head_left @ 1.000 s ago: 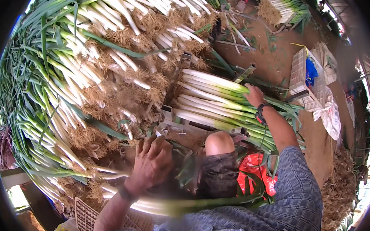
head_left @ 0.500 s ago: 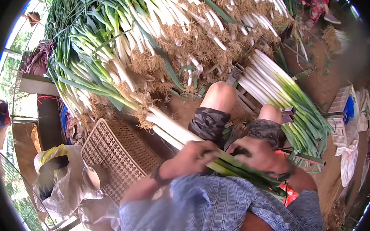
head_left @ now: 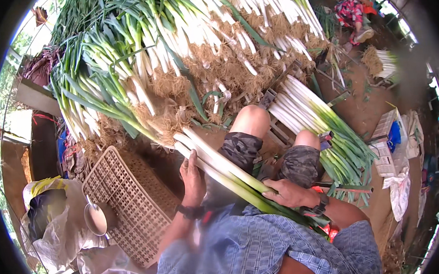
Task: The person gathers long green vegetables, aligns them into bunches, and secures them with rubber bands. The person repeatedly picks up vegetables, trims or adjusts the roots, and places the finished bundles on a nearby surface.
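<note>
A small bunch of leeks lies slantwise across my lap, white ends toward the far left and green leaves toward the near right. My right hand is closed around the green part, thumb on top. Beside the white ends, my left hand has its visible fingers stretched out against the stalks' side; the stalks partly hide it. The leaf ends run under my right forearm, over something red. Beyond my knees is a large heap of leeks with brown, rooted ends.
Right of my knees, cleaned leeks lie on a low metal stand. Left are a beige plastic crate, a round pan and white sacks. Another person sits far right near a smaller leek bundle.
My left hand has moved from the middle of the leeks to their white ends, its fingers now straighter. My right hand has settled around the green part. The view has shifted slightly.
</note>
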A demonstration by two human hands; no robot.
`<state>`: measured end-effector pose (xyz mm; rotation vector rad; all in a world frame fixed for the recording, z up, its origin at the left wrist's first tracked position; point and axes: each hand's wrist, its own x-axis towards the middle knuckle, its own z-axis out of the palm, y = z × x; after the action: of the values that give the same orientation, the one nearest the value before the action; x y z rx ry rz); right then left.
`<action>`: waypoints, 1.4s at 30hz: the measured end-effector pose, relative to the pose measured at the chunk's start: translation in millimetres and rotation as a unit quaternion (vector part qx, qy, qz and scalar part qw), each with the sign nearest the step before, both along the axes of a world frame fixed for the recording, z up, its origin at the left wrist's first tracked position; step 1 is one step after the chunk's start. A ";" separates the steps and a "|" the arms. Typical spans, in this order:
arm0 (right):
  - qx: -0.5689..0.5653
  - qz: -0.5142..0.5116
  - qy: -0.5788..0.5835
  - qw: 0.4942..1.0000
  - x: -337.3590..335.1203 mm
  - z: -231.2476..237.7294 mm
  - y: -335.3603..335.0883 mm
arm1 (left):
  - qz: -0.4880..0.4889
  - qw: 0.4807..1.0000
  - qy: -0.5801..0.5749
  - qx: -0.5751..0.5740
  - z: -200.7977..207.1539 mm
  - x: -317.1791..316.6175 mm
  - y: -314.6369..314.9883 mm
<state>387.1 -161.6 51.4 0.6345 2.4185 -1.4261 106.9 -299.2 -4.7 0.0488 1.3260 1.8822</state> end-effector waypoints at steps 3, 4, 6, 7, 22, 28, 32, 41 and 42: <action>-0.031 -0.040 -0.015 0.999 -0.3 -7.2 -3.3 | -0.018 0.999 -0.036 0.022 -16.7 -7.7 7.2; -0.086 -0.077 -0.019 0.993 -0.5 -9.7 -4.2 | -0.003 0.999 0.037 -0.002 -26.6 -8.1 10.5; -0.087 -0.118 -0.021 0.989 6.6 -37.5 -17.0 | -0.015 0.996 0.081 -0.017 -39.5 -3.3 16.7; -0.074 -0.150 -0.019 0.986 5.5 -38.9 -17.6 | -0.046 0.997 0.055 0.001 -14.8 -2.3 32.3; 0.075 -0.202 0.016 0.976 4.5 2.5 -37.9 | -0.081 0.907 0.382 -0.156 29.7 -132.3 88.5; 0.105 -0.200 0.015 0.974 1.3 0.0 -51.4 | -0.276 0.691 0.633 -0.214 109.8 -145.0 98.5; 0.106 -0.216 0.024 0.970 1.9 1.1 -49.3 | -0.394 0.551 0.689 -0.257 129.4 -145.6 110.0; 0.116 -0.227 0.032 0.967 10.8 -3.3 -55.0 | -0.327 0.437 0.743 -0.387 81.5 -243.0 163.4; 0.114 -0.227 0.040 0.966 11.1 -2.5 -54.5 | -0.210 0.577 0.722 -0.320 73.7 -285.1 147.5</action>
<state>398.1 -216.1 48.9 1.2764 2.6385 -1.3512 -178.1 -151.7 69.0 1.6469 2.5839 0.5050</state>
